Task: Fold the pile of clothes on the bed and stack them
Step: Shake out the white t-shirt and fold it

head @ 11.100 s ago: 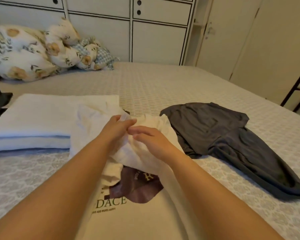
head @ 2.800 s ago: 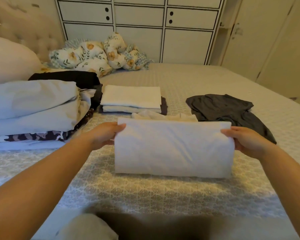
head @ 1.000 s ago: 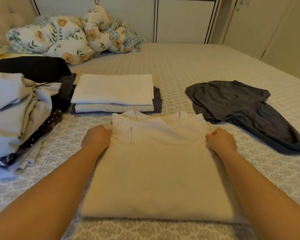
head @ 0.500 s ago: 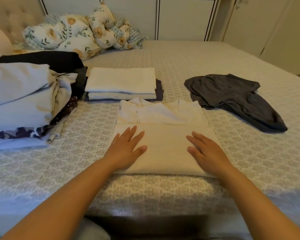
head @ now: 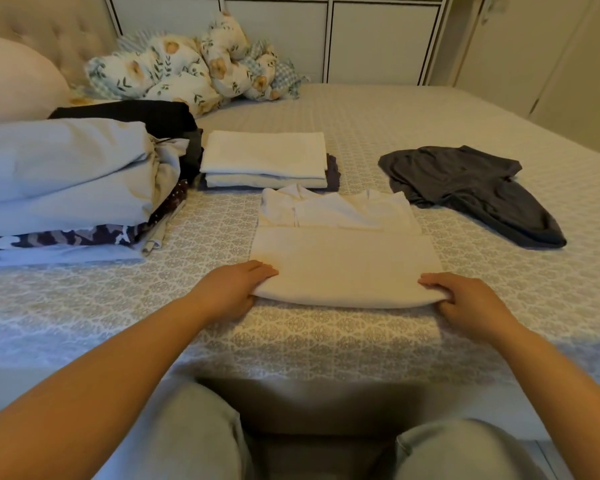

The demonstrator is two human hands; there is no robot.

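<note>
A floral quilt (head: 187, 69) lies bunched at 11 o'clock against white cabinet doors (head: 278, 32). A pale pillow (head: 14, 81) sits at 10 o'clock before a tufted headboard (head: 59, 32). At 1 o'clock stands a cream wardrobe door (head: 534, 46).

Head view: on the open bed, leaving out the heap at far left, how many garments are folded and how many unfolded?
Folded, in the stack: 3 visible layers
Folded, held by left hand and right hand: 1, the cream shirt
Unfolded: 1, the grey garment
Total: 5
</note>
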